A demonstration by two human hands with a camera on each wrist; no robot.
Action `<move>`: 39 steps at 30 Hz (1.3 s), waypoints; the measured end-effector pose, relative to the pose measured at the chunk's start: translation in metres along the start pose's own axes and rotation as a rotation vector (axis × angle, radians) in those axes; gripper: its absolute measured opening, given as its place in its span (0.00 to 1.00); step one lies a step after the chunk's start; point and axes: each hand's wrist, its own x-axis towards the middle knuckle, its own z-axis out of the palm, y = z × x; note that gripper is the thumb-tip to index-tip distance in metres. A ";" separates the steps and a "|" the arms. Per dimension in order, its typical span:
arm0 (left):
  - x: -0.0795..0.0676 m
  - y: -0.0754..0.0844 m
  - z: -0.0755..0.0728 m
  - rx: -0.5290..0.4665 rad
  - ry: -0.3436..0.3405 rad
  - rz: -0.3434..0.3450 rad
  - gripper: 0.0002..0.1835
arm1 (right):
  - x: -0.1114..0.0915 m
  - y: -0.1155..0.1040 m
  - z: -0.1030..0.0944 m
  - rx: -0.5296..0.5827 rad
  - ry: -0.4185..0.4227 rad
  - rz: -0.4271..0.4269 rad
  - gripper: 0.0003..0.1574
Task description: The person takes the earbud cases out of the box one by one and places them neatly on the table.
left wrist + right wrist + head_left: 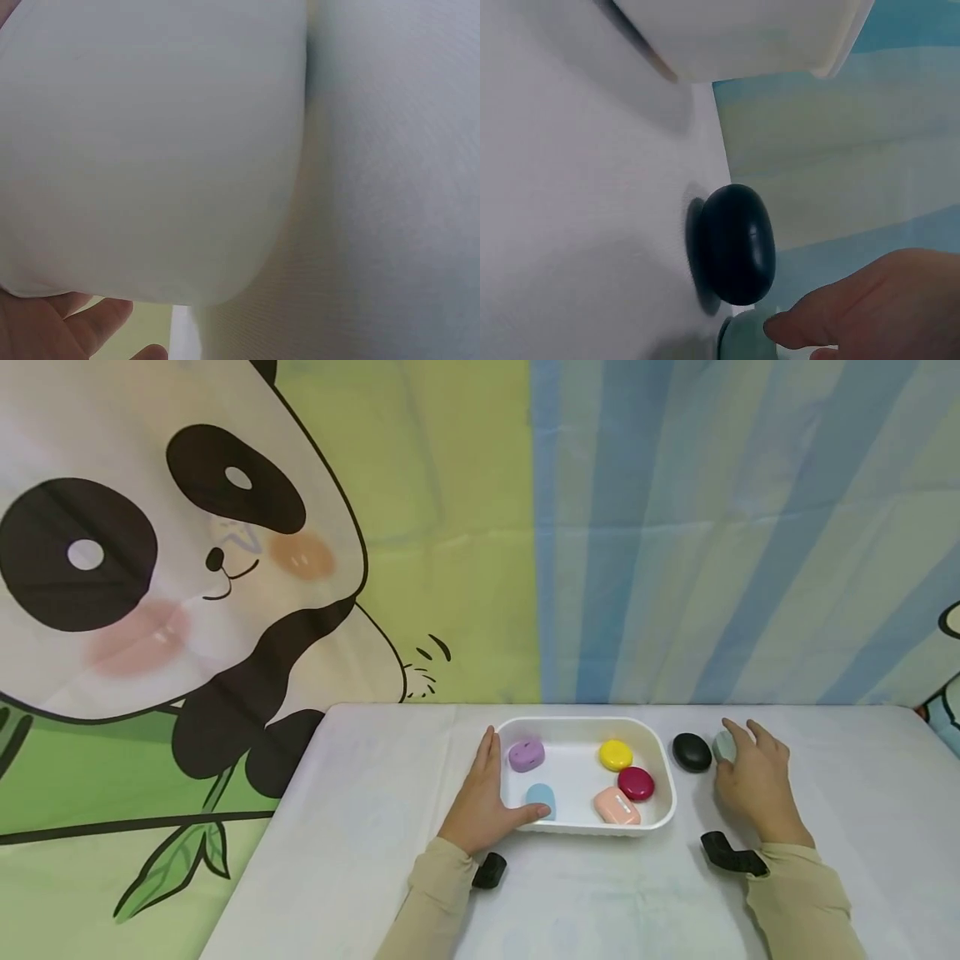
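A white tray (577,828) stands near the back of the table. My left hand (483,806) holds its near left corner, thumb over the front rim and fingers along the left side. In the left wrist view the tray wall (150,150) fills most of the left part. To the right of the tray lies a glossy black oval piece (692,752). Just beyond it, my right hand (757,785) pinches a pale green rounded piece (724,746) at the table. The right wrist view shows the thumb against that green piece (748,337), partly cut off by the frame.
Inside the tray lie a purple piece (527,755), a light blue one (541,798), a yellow one (616,755), a dark red one (636,783) and a pink one (617,807). Behind the white-covered table (600,910) hangs a printed curtain (450,527).
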 end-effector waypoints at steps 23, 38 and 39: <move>-0.001 0.000 -0.002 -0.002 -0.019 -0.027 0.76 | -0.008 -0.089 0.001 0.046 -0.069 -0.105 0.35; 0.002 0.000 -0.002 -0.032 -0.026 -0.032 0.79 | -0.017 -0.134 0.029 0.125 -0.127 -0.265 0.39; 0.002 0.000 -0.001 -0.033 -0.027 -0.029 0.79 | -0.017 -0.136 0.031 0.116 -0.133 -0.267 0.40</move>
